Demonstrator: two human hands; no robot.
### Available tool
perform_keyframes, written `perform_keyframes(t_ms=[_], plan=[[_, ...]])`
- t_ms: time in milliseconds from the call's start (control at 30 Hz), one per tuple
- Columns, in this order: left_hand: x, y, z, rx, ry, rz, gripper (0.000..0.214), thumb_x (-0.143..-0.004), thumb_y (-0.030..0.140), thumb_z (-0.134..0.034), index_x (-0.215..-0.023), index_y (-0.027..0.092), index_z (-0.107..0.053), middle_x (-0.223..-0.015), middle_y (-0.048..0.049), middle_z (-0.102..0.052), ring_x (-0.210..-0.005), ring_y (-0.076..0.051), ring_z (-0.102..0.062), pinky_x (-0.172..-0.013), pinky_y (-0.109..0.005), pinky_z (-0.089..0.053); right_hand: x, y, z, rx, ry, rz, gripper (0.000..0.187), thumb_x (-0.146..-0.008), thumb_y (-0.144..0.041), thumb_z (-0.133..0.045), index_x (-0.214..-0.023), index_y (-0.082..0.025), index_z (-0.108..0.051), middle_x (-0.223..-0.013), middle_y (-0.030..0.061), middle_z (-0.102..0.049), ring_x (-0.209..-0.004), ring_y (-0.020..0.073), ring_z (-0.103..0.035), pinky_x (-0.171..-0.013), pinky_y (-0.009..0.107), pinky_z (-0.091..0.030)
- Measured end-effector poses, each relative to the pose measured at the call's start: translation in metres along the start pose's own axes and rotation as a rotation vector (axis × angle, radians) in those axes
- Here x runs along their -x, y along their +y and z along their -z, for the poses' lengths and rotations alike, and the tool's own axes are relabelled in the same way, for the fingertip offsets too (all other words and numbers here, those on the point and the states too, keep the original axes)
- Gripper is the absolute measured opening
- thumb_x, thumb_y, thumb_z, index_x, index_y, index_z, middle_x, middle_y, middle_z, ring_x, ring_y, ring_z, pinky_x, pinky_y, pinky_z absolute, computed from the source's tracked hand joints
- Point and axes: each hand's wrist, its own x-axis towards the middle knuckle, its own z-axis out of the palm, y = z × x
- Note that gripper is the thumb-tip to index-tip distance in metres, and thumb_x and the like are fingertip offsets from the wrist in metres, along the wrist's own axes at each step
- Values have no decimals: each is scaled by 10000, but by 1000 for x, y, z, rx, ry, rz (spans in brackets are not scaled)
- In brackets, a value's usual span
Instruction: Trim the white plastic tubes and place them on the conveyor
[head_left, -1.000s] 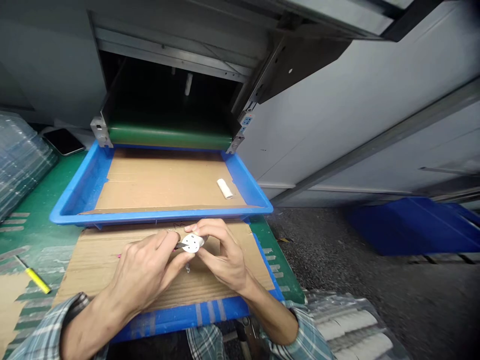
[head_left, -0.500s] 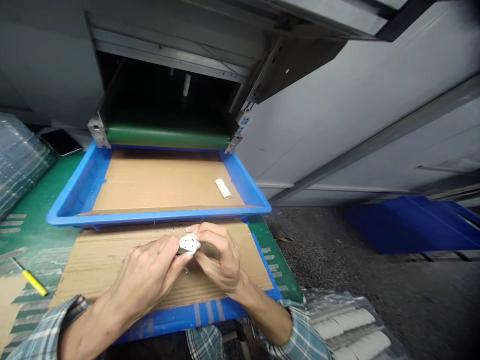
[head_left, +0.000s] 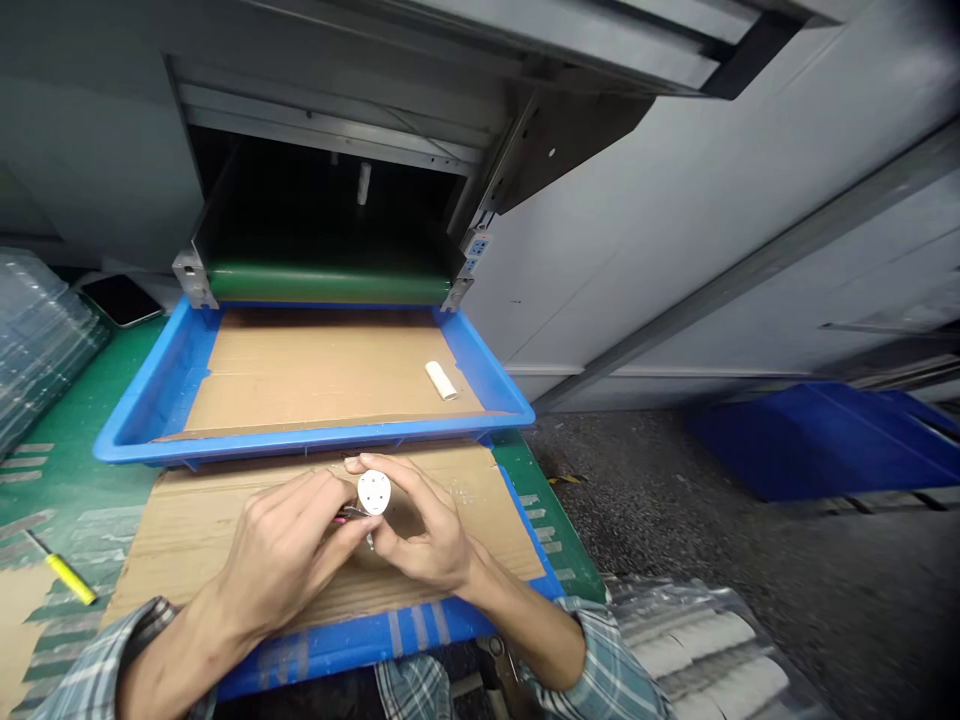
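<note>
My right hand [head_left: 424, 525] grips a small white cylindrical piece [head_left: 374, 492] between thumb and fingers. Its round end face, dotted with several small dark holes, points up toward me. Close on the left, my left hand [head_left: 296, 540] is closed in a pinch, fingertips by the white piece. A thin dark tool with a bit of pink [head_left: 349, 514] shows between its thumb and fingers; most of it is hidden, so its kind is unclear. Both hands are over a cardboard sheet [head_left: 202, 530] on the blue-edged work surface.
Beyond the hands stands a blue tray [head_left: 300, 440] lined with cardboard, with a white cylinder [head_left: 440, 381] inside. A green conveyor belt [head_left: 330, 283] ends above it, another white cylinder [head_left: 364, 184] farther in. At left lie a yellow-handled screwdriver [head_left: 71, 578], a phone [head_left: 121, 299] and clear plastic trays [head_left: 41, 340].
The dark tool in my left hand has moved off the white piece's end face to just below it. The face has turned more fully toward me. The view has shifted slightly.
</note>
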Motion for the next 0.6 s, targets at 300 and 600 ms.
perform_keyframes(t_ms=[300, 600], plan=[[-1, 0, -1, -70, 61, -40, 145, -1069, 302, -630, -1130, 172, -620, -808, 1, -682, -625, -127, -601, -619, -259, -465, 1, 0, 1, 28, 31, -29, 484, -1041, -230, -663, -1514, -279, -575, -1236, 109, -685, -1111, 232, -718, -952, 383, -662], [-4, 3, 5, 263, 18, 208, 170, -1052, 278, -653, -1209, 219, -631, -859, 23, -699, -661, -91, -637, -629, -177, -533, 1, 0, 1, 143, -25, 23, 488, -1021, -144, -641, -1493, -261, -589, -1231, 116, -683, -1076, 237, -725, -933, 372, -667]])
